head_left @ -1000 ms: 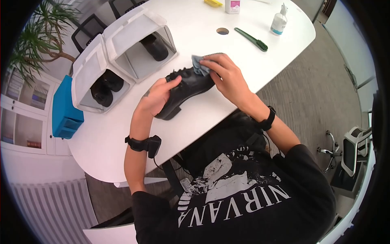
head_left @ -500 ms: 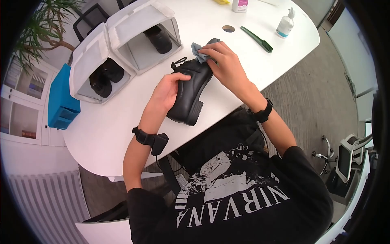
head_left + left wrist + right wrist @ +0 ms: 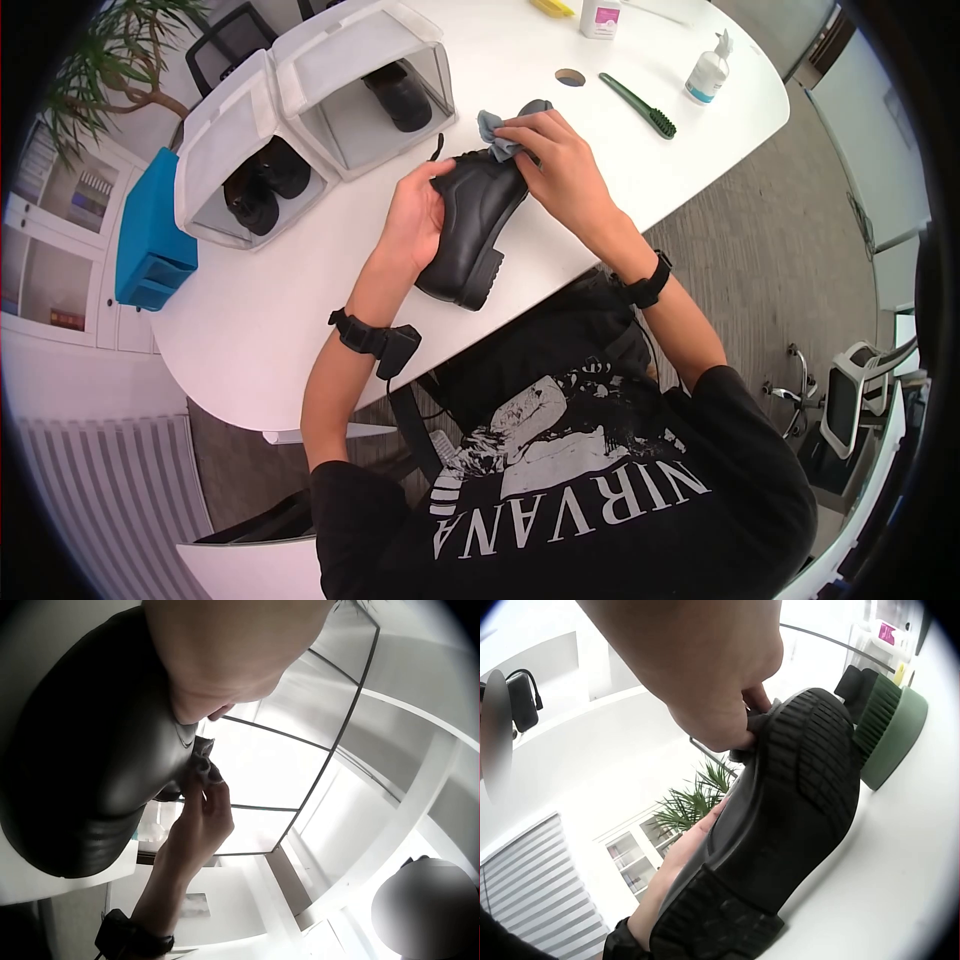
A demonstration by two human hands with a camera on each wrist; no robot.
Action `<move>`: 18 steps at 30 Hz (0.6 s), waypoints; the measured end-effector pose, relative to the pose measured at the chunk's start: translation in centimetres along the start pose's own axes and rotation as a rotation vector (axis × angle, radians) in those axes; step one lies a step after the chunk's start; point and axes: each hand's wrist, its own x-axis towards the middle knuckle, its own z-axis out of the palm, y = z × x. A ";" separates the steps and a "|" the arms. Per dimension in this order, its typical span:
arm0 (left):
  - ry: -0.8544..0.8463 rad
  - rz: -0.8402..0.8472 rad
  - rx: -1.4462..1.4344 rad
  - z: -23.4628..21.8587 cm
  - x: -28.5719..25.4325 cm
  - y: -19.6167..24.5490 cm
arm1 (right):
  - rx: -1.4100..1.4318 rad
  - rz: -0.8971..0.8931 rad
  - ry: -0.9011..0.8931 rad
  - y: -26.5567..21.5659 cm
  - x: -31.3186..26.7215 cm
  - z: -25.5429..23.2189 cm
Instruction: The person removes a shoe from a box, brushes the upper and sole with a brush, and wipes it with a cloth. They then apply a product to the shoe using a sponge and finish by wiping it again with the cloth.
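Note:
A black lace-up leather shoe (image 3: 470, 225) is held over the table, tilted, its heel toward the near edge and toe pointing away. My left hand (image 3: 413, 215) grips it at the collar, fingers partly hidden behind it. My right hand (image 3: 565, 165) pinches a crumpled grey-blue cloth (image 3: 494, 135) against the laced front, near the toe. In the left wrist view the cloth (image 3: 201, 757) shows between the right hand's fingertips. The right wrist view shows the shoe's ridged sole (image 3: 810, 765) side-on, with the right hand (image 3: 712, 682) at its upper.
Two white open-fronted shoe boxes (image 3: 360, 45) with dark shoes (image 3: 402, 100) inside stand at the left back. A green brush (image 3: 640, 105), a spray bottle (image 3: 708, 75) and a white bottle with a pink label (image 3: 600, 20) stand or lie farther back. A blue box (image 3: 155, 235) sits by the left edge.
The shoe has turned, so its toe points more away and its side shows more. My left thumb has shifted from the shoe's side to its collar. The right hand keeps the cloth on the front.

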 end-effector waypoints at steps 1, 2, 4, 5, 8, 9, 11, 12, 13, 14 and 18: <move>0.028 0.020 0.085 -0.2 0.3 -0.2 | 0.004 -0.001 0.001 0.0 0.0 0.0; 0.056 0.039 0.170 -0.3 0.4 -0.3 | 0.008 -0.001 0.003 0.0 0.0 0.0; 0.082 0.004 0.104 0.4 0.4 -0.5 | 0.017 0.001 0.003 -0.1 -0.1 -0.1; 0.095 -0.013 0.071 0.8 0.3 -0.5 | 0.023 0.002 0.001 -0.2 -0.2 -0.2; 0.146 -0.018 0.060 0.1 1.1 -0.6 | 0.028 -0.009 0.001 -0.5 -0.3 -0.5; 0.122 -0.018 0.031 -0.1 1.1 -0.6 | 0.028 -0.014 0.002 -0.6 -0.3 -0.6; 0.076 -0.018 -0.027 0.1 0.8 -0.5 | 0.026 -0.014 0.004 -0.4 -0.4 -0.5; 0.085 -0.015 -0.021 0.4 0.6 -0.4 | 0.028 -0.012 0.003 -0.4 -0.4 -0.5; 0.096 -0.011 -0.016 0.7 0.4 -0.3 | 0.023 -0.003 0.005 -0.4 -0.4 -0.5; 0.107 -0.007 -0.012 0.8 0.3 -0.2 | 0.018 0.005 0.007 -0.4 -0.4 -0.6; 0.021 -0.008 -0.013 -0.7 0.9 -0.6 | -0.049 0.039 0.061 0.2 -0.3 -0.2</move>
